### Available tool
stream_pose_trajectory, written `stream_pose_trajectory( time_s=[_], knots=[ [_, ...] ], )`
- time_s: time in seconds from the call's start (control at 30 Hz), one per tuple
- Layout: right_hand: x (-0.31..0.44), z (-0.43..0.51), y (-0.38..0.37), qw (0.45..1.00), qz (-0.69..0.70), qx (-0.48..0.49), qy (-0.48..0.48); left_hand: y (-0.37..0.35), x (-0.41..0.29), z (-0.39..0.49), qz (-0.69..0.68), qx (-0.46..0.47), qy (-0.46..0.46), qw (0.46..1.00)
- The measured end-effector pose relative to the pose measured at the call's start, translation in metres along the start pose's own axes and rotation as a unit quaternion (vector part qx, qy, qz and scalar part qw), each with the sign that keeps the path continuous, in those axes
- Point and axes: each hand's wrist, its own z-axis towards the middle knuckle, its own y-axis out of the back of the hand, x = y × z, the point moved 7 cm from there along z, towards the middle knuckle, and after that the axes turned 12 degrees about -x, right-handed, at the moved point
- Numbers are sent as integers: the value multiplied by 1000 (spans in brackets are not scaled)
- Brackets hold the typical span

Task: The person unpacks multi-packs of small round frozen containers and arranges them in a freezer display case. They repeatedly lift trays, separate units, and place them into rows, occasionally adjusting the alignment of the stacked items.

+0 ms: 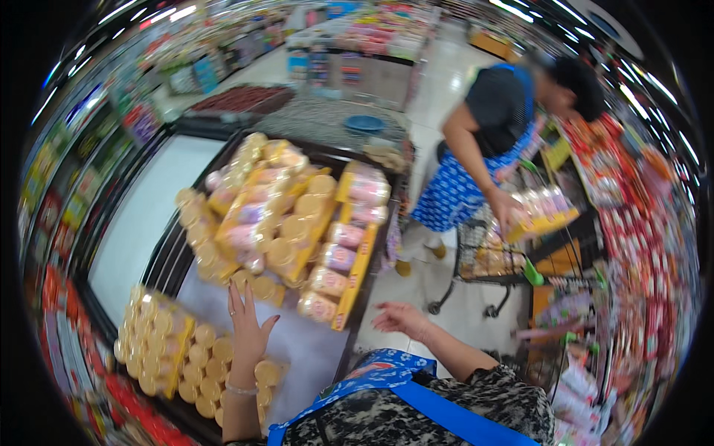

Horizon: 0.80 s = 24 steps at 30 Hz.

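My left hand (245, 323) reaches over the display counter with its fingers apart and nothing in it. Just beyond its fingertips lies a pile of shrink-wrapped packs of lidded cups (245, 226) in yellow trays, some tipped on their sides. Close to that hand and wrist stand rows of beige-lidded cups (203, 357), beside a wrapped pack (153, 343). My right hand (401, 320) hangs in the air past the counter's right edge, empty, its fingers loosely spread. A long pack with pink and purple cups (337, 267) lies along that edge. The pale counter surface (312, 345) shows between the packs.
To the right a co-worker (491, 134) in a blue apron holds a cup pack (544, 212) above a shopping cart (491, 262). A white-topped case (150, 212) adjoins the counter on the left. Behind are a blue bowl (365, 124) and shelves of goods.
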Motion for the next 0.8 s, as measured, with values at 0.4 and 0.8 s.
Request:
stream_pose_trajectory(
  time_s=[0.4, 0.8],
  knots=[
    [70, -101, 296, 748, 513, -239, 348, -50, -131, 46, -239, 132, -77, 959],
    [105, -144, 136, 863, 433, -89, 246, -157, -224, 74, -602, 310, 372, 634]
  ],
)
